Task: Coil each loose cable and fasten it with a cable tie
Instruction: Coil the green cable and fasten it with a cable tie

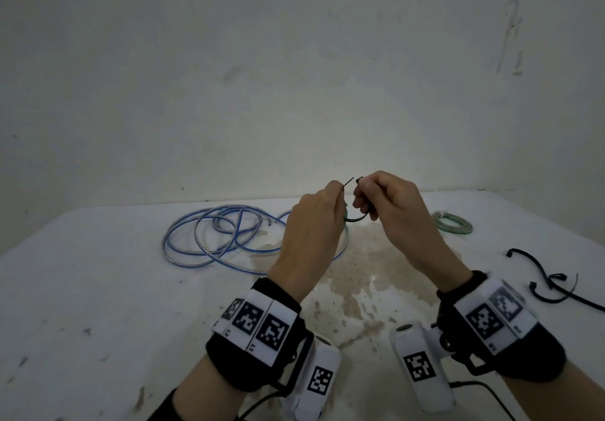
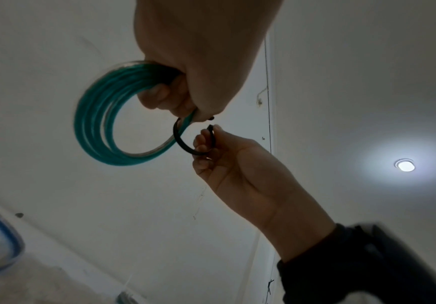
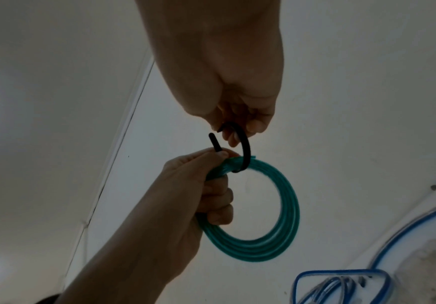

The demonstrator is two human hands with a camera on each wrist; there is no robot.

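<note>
My left hand (image 1: 339, 193) is raised above the table and grips a coiled green cable (image 2: 94, 127), whose rings hang below the fist (image 3: 276, 236). A black cable tie (image 1: 357, 219) loops round the coil beside my left fingers. My left thumb and forefinger also pinch the tie's thin tail, which sticks up past them. My right hand (image 1: 360, 191) pinches the tie's other end (image 3: 246, 148). The two ends stand a short gap apart, not joined. In the head view my left hand hides most of the coil.
A loose blue cable (image 1: 229, 237) sprawls on the white, stained table (image 1: 98, 289) behind my left hand. A second green coil (image 1: 453, 223) lies at the back right. Spare black cable ties (image 1: 550, 283) lie near the right edge. A wall rises just behind the table.
</note>
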